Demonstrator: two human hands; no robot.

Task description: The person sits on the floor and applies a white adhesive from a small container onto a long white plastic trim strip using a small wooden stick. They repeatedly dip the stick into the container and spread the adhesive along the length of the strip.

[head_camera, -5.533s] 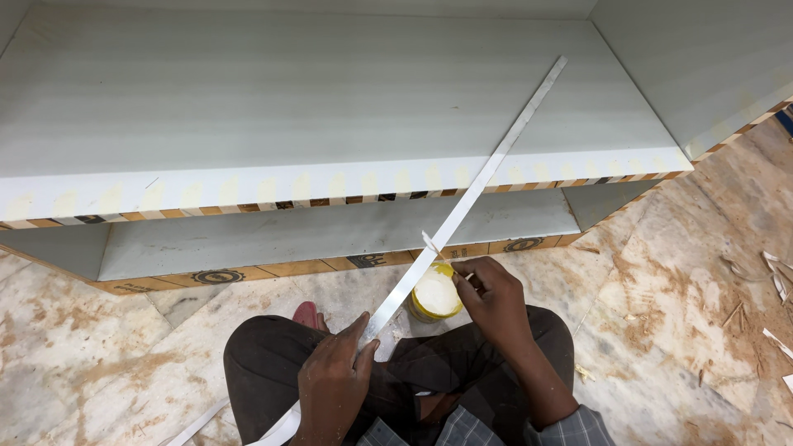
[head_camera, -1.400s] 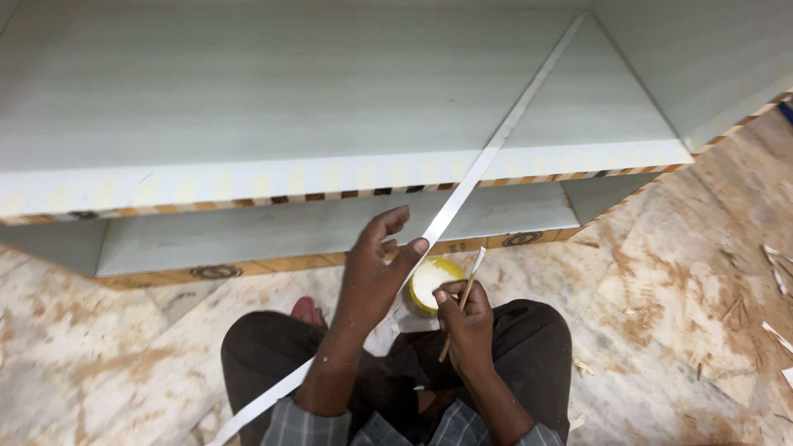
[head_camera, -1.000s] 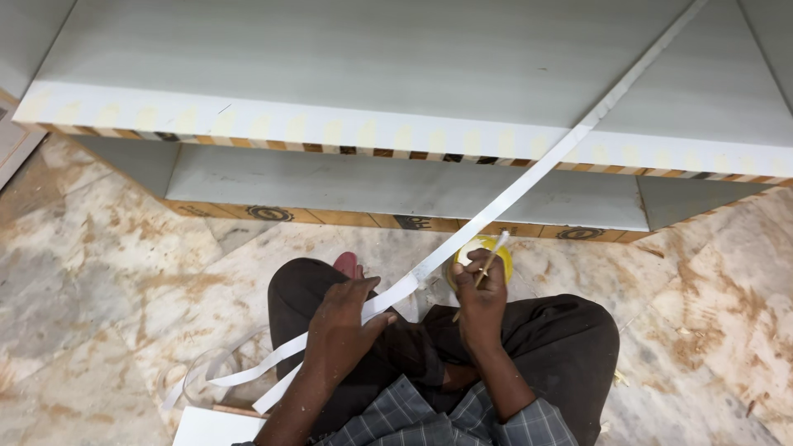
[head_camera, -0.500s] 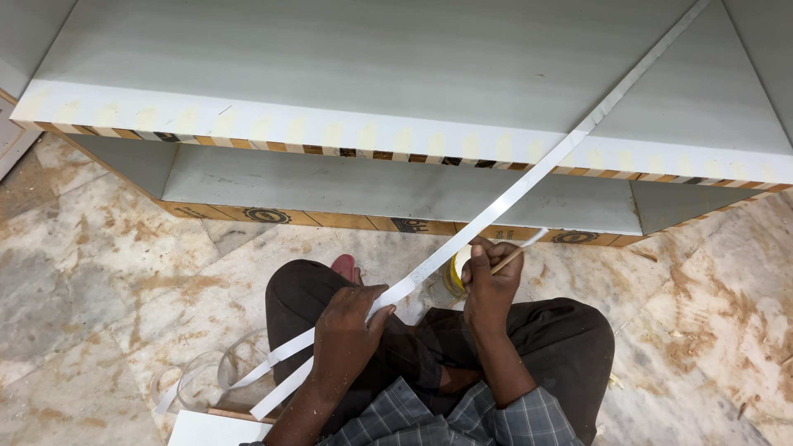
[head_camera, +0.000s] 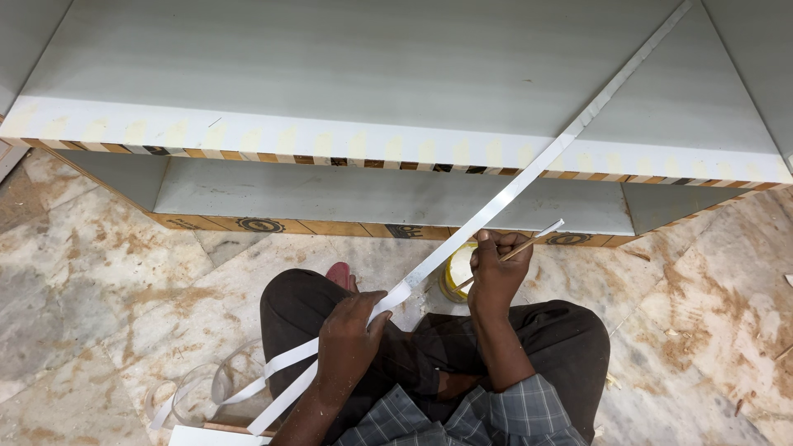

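Head view: left hand point(head_camera: 351, 326) pinching white strip point(head_camera: 529, 173); right hand point(head_camera: 493, 268) gripping thin stick point(head_camera: 529, 244), seemingly over yellow pot point(head_camera: 453, 277).

You are sitting in a carpentry workshop; a raw-edged plywood cabinet point(head_camera: 396, 124) is filling the upper frame; sawdust is coating the marble floor point(head_camera: 107, 281) below.

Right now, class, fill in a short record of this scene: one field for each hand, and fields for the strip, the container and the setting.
Left hand: the left hand grips the long white strip near its lower part.
Right hand: the right hand pinches a thin stick with a white tip.
Strip: runs diagonally up across the grey shelf unit; its loose end curls on the floor.
Container: a small yellow tub sits on the floor beside the right hand.
Setting: a person sits on a dusty marble floor.
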